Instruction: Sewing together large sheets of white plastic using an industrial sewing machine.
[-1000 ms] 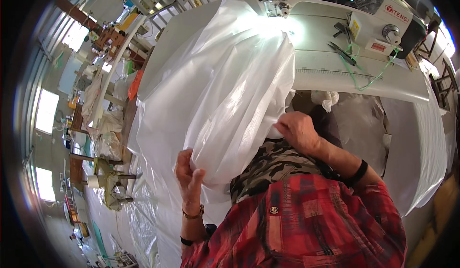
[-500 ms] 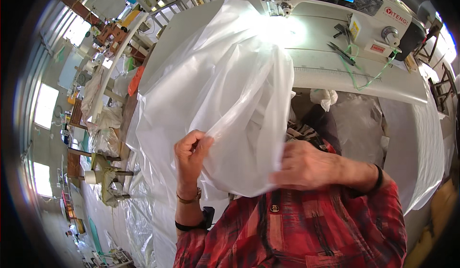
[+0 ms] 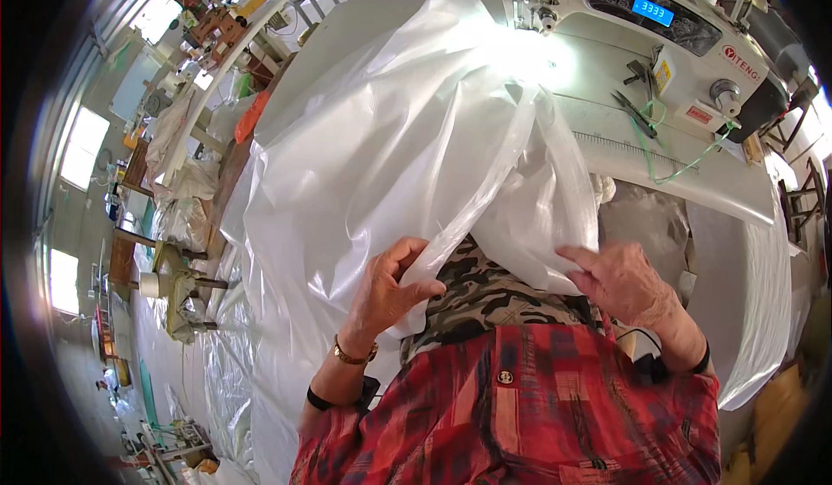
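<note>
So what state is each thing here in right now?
Clear plastic sheet: lifted, crumpled, draped toward the person's lap.
Left hand: fingers pinched on a fold of the sheet.
Right hand: fingers flat against the sheet's lower edge.
Sewing machine: switched on, display lit.
Scissors: lying on the sewing table.

The plastic sheet (image 3: 390,164) is thin, translucent white film, glossy where light strikes it and creased into soft folds. The left hand (image 3: 390,290) pinches a twisted fold of this film; the right hand (image 3: 620,281) lies flat against its smooth lower edge. The sewing machine (image 3: 659,30) has a hard, smooth cream casing with a slight sheen, and the surface (image 3: 676,173) beneath it looks smooth and pale. The shirt (image 3: 537,407) is soft, matt woven cloth in a red plaid. A bracelet (image 3: 351,357) on the left wrist shines like gold-coloured metal.
</note>
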Motion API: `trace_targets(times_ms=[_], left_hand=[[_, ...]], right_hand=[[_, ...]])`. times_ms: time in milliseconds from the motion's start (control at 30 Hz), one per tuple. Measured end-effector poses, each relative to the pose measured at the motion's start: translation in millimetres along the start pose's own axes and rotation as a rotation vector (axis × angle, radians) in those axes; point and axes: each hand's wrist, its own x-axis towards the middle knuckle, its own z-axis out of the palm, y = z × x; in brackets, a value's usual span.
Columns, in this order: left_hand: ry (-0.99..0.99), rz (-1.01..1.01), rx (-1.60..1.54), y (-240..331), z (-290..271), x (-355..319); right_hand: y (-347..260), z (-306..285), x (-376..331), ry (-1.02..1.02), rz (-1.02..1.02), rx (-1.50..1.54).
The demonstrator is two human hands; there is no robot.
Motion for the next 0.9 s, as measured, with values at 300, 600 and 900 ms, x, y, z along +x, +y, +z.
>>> trace_targets(times_ms=[300, 600, 900], left_hand=[[0.057, 0.009, -0.01, -6.6, 15.4, -0.2], [0.098, -0.075, 0.003, 7.2, 26.9, 4.2], [0.182, -0.077, -0.237, 11.0, 1.4, 11.1]], right_hand=[[-26.6, 82.1, 78.2, 0.433, -0.483, 0.506], [-36.3, 101.0, 88.1, -0.067, 0.118, 1.479], [-16.5, 116.4, 89.0, -0.172, 0.28, 1.267]])
